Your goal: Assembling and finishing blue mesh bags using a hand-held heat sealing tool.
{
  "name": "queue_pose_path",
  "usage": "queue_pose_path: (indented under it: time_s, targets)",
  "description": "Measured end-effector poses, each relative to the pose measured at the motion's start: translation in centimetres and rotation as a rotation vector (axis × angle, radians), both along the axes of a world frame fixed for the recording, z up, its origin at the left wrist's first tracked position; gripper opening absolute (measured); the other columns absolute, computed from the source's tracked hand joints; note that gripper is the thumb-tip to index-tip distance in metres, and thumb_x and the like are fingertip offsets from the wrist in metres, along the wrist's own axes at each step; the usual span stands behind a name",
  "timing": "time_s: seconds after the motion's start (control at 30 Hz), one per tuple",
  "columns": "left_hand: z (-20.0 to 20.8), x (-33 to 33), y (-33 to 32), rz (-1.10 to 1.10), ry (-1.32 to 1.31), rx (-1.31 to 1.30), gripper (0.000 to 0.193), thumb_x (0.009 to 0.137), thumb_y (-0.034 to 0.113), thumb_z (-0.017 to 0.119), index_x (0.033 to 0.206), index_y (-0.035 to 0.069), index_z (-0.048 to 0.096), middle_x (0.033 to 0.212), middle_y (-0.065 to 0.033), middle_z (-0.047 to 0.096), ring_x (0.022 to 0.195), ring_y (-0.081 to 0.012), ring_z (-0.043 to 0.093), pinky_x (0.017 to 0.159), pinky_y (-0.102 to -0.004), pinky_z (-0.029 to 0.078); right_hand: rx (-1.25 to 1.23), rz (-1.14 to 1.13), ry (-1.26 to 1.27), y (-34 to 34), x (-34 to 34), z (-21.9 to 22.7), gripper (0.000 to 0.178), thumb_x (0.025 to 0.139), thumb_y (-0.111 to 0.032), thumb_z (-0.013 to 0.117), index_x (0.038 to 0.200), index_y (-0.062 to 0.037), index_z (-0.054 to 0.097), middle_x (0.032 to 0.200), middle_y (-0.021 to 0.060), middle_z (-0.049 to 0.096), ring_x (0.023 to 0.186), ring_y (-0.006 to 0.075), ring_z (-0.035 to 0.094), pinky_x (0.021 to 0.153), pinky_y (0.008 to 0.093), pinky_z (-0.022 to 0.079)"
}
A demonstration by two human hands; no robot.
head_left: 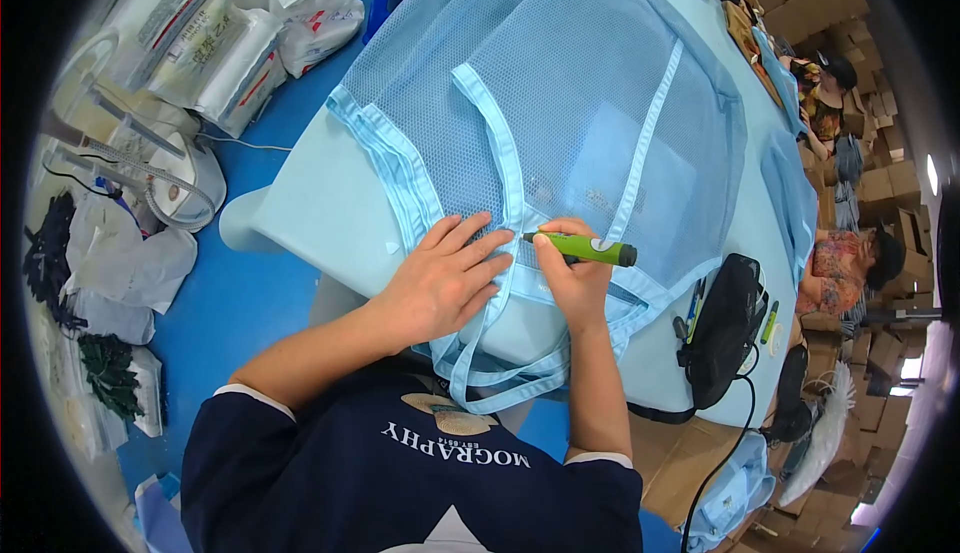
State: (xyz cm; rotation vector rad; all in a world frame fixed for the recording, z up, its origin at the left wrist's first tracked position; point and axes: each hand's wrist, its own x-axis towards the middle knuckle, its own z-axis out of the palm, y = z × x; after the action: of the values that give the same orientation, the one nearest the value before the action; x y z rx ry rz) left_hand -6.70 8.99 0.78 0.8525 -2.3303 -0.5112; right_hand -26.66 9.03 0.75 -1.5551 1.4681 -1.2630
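Note:
A light blue mesh bag [570,63] with pale blue fabric straps is spread over a pale table. My left hand [447,278] lies on it with fingers stretched out, pressing beside a strap [494,118] near the seam. In my right hand [575,288] is a green marker pen [585,248], gripped between thumb and fingers. The pen's left end meets the strap just right of my left fingertips, and its dark end points right. A loop of strap [520,378] hangs over the table's near edge. Through the mesh shows a lighter blue rectangular panel [630,158].
On the table's right lie a black pouch [725,333], a second green marker [770,322] and a black cable [735,443]. White wrapped packages [225,63] and a garment steamer [185,183] stand at left on the blue floor. People [840,263] and cardboard boxes [885,193] are at far right.

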Motion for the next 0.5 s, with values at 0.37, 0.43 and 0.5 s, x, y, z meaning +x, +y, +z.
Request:
queue_pose_path:
  time_s: [0.37,0.43,0.5]
  targets:
    - [0.29,0.08,-0.01,0.009,0.008,-0.016,0.032,0.080,0.014,0.065,0.109,0.003,0.061,0.126,-0.0154,0.050,0.124,-0.0330,0.042,0.102,-0.0471,0.034,-0.160,0.121,0.115,-0.21,-0.29,0.07,0.016,0.076,0.003,0.068,0.091,-0.0003,0.063,0.091,0.0103,0.061,0.081,0.0158,0.058,0.069,0.0266,0.045]
    - [0.31,0.05,0.05,0.021,0.023,-0.008,0.032,0.080,0.014,0.065,0.109,0.003,0.061,0.125,-0.0161,0.050,0.123,-0.0332,0.043,0.102,-0.0472,0.034,-0.158,0.122,0.095,-0.33,-0.26,0.17,0.017,0.074,0.001,0.070,0.090,-0.0010,0.063,0.087,0.0093,0.062,0.080,0.0174,0.059,0.068,0.0281,0.047]
    - [0.37,0.08,0.04,0.021,0.020,-0.011,0.032,0.080,0.014,0.065,0.109,0.003,0.061,0.125,-0.0163,0.050,0.123,-0.0333,0.043,0.102,-0.0473,0.034,-0.158,0.124,0.075,-0.36,-0.20,0.29,0.018,0.073,0.000,0.071,0.089,-0.0018,0.063,0.082,0.0083,0.064,0.079,0.0189,0.060,0.066,0.0296,0.048]
